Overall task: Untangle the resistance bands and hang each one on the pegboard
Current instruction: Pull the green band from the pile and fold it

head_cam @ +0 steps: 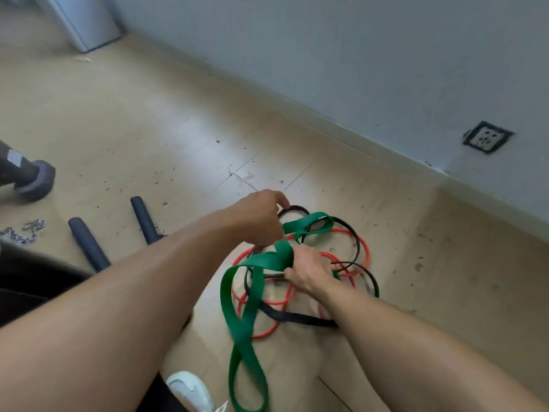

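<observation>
On the floor near the wall, the left hand and right hand each pinch the wide green band, which looks light, limp and stretchy, best gripped on its flat width clear of the red band and black band tangled around it.

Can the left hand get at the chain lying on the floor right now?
Probably not: the left hand is busy in the bands, and the chain lies far off left beyond two black handles.

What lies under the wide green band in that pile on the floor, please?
Under the green band lie loops of red band and black band on the floor. The hands cover the knot's middle.
</observation>
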### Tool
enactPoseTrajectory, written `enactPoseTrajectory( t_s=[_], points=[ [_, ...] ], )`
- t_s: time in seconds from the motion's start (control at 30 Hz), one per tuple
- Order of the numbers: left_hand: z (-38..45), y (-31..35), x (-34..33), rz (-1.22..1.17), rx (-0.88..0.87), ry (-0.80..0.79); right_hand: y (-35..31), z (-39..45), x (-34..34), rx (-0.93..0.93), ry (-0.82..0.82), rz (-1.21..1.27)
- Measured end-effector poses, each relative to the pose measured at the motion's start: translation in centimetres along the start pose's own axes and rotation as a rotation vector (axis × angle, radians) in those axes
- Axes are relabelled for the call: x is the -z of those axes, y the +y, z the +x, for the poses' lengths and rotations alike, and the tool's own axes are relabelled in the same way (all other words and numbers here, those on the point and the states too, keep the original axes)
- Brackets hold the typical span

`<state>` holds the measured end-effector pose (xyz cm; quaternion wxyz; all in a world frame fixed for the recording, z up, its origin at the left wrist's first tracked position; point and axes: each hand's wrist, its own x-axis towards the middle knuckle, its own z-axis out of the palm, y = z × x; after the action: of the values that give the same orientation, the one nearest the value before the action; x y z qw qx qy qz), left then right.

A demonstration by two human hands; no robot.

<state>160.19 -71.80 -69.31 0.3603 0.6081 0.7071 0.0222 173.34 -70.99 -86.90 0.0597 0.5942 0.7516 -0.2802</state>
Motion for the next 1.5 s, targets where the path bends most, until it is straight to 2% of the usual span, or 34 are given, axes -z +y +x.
enactPoseTrajectory(
  t_s=[0.1,0.23,0.33,0.4,0.5,0.6,0.73,0.9,0.97,1.03,1.17,1.23,1.3,1.4,1.5],
  points=[
    [-2.2,0.5,0.7,0.016,-0.021,0.046,-0.6,-2.5,6.6,0.156,0.094,0.054],
    [-5.1,2.2,1.3,0.014,-0.103,0.166,-1.4,-7.1,15.6,0.476,0.241,0.089],
    [-7.0,3.7,1.6,-0.056,-0.281,0.261,-1.9,-10.9,20.7,0.690,0.353,-0.006],
    [-8.0,4.8,2.1,-0.145,-0.415,0.326,-1.5,-13.6,23.8,0.748,0.415,-0.063],
    [-9.2,7.2,3.1,-0.120,-0.558,0.426,0.4,-16.9,27.1,0.688,0.521,-0.106],
    [-9.6,9.8,3.9,-0.097,-0.627,0.487,2.2,-18.5,28.2,0.605,0.602,0.044],
    [-8.7,11.6,3.9,-0.225,-0.682,0.441,3.2,-18.2,28.3,0.448,0.532,0.056],
    [-6.2,11.5,1.0,-0.457,-0.709,0.294,4.4,-17.4,27.7,0.376,0.728,-0.045],
    [-5.5,11.1,0.5,-0.467,-0.691,0.239,4.6,-17.5,27.4,0.364,0.649,0.102],
    [-5.2,10.8,0.1,-0.477,-0.666,0.189,4.3,-17.8,27.1,0.376,0.533,0.424],
    [-5.6,10.5,0.1,-0.552,-0.587,0.166,3.9,-17.7,27.9,0.379,0.610,0.952],
    [-5.4,9.9,0.3,-0.542,-0.529,0.167,4.1,-17.6,28.6,0.376,0.657,1.085],
    [-5.1,8.9,0.4,-0.484,-0.465,0.200,4.6,-17.4,28.9,0.366,0.698,1.076],
    [-4.8,7.6,0.9,-0.508,-0.391,0.278,6.3,-16.5,28.5,0.325,0.697,0.852],
    [-5.1,6.9,1.5,-0.639,-0.359,0.305,8.1,-15.7,27.7,0.192,0.440,0.560]
  ],
)
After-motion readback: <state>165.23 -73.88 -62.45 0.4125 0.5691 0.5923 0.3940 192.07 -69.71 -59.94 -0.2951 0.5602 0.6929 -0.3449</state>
